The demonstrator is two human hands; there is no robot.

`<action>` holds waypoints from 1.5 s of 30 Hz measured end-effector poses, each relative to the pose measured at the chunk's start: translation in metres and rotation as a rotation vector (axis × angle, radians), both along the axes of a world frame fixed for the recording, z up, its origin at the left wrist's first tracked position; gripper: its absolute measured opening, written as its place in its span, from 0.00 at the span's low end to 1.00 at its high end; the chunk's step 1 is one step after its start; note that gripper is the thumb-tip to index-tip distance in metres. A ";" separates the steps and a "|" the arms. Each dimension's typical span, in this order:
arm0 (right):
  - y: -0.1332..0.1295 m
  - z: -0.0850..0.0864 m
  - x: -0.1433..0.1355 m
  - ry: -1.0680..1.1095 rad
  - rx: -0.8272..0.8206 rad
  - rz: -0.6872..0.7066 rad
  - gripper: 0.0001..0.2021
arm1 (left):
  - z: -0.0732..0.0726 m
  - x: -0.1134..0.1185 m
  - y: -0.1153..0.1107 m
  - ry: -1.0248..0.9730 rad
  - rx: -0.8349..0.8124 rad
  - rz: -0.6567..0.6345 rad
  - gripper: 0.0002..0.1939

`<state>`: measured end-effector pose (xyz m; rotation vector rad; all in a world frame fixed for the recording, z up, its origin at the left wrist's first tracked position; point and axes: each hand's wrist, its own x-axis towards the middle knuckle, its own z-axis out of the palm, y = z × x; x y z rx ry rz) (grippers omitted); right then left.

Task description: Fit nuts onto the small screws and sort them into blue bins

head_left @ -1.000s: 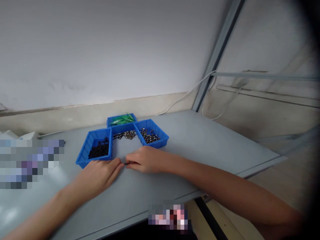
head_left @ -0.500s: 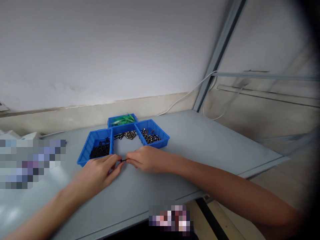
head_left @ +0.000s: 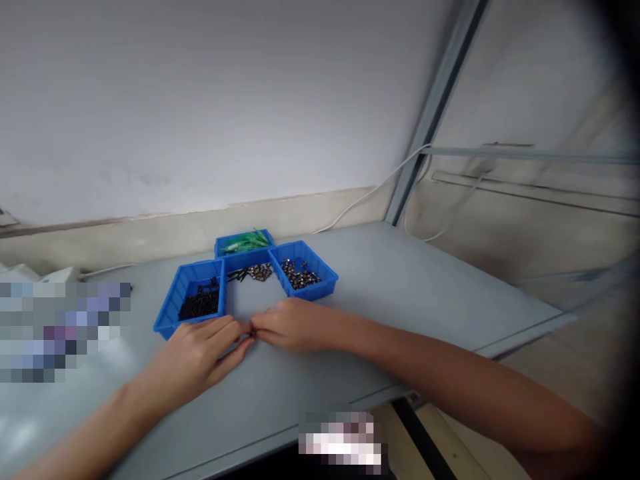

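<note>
My left hand (head_left: 205,350) and my right hand (head_left: 293,327) meet fingertip to fingertip above the grey table. Both are closed in a pinch on a small dark part (head_left: 253,331), mostly hidden by the fingers. Just behind my left hand sits a blue bin (head_left: 167,303) with small black parts (head_left: 200,301) in it. Another blue bin (head_left: 327,283), behind my right hand, holds small shiny metal pieces (head_left: 300,275). Between these bins lies a loose heap of metal pieces (head_left: 260,272), with a few black parts (head_left: 237,275) at its left.
A third blue bin (head_left: 220,250) with green pieces (head_left: 247,242) stands at the back by the wall. White cable (head_left: 360,199) runs up to a metal post (head_left: 417,140). The grey table (head_left: 400,273) ends in an edge at the right. Blurred-out items lie at the left.
My hands have come together, and the dark part that showed between them is now almost covered by the fingertips. My left hand has shifted slightly right; the bins stay put.
</note>
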<state>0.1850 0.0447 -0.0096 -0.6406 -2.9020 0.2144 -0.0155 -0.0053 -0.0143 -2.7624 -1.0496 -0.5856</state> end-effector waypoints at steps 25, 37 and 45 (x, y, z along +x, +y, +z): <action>-0.002 0.003 0.002 0.069 0.127 0.022 0.09 | 0.002 0.004 0.001 0.347 -0.167 0.212 0.12; 0.001 -0.005 0.001 0.003 0.172 0.007 0.11 | 0.006 0.004 -0.002 0.292 -0.144 0.211 0.11; -0.002 -0.001 0.002 -0.036 0.217 0.010 0.13 | 0.004 0.001 0.000 0.187 -0.105 0.169 0.14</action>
